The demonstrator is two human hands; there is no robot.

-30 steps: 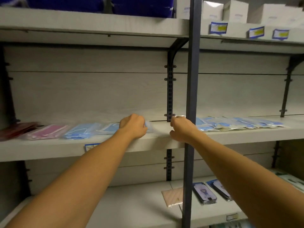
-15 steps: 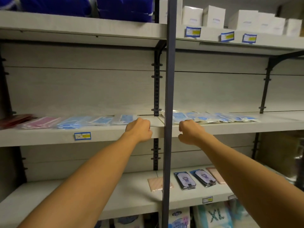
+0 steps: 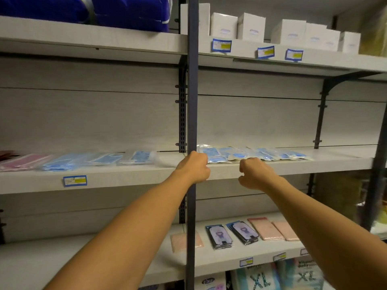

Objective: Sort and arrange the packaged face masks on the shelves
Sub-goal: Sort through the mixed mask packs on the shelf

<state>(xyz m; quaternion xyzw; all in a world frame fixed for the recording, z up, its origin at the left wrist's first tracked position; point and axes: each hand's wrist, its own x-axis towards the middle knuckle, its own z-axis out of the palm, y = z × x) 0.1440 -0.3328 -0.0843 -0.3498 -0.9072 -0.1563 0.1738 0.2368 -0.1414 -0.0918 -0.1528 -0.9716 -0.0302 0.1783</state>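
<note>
Blue masks (image 3: 217,158) in clear bags lie right by our curled fingers (image 3: 204,164); our left hand (image 3: 193,167) is a loose fist touching the nearest bag, but we cannot tell if it grips it. Our right hand (image 3: 254,174) is a fist holding nothing, at the shelf (image 3: 293,167) edge. More blue and pink masks (image 3: 23,162) lie to the left.

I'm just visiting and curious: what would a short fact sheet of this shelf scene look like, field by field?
Setting: store shelving split by a dark upright post
Left hand: curled at the middle shelf edge, beside the post; whether it holds anything cannot be told
Right hand: curled, just below the shelf edge
Middle shelf, right: overlapping blue mask packs
Middle shelf, left: blue mask packs, then pink packs
Lower shelf: dark printed packs between peach-pink packs
Top shelf: white boxes, blue bags
</note>
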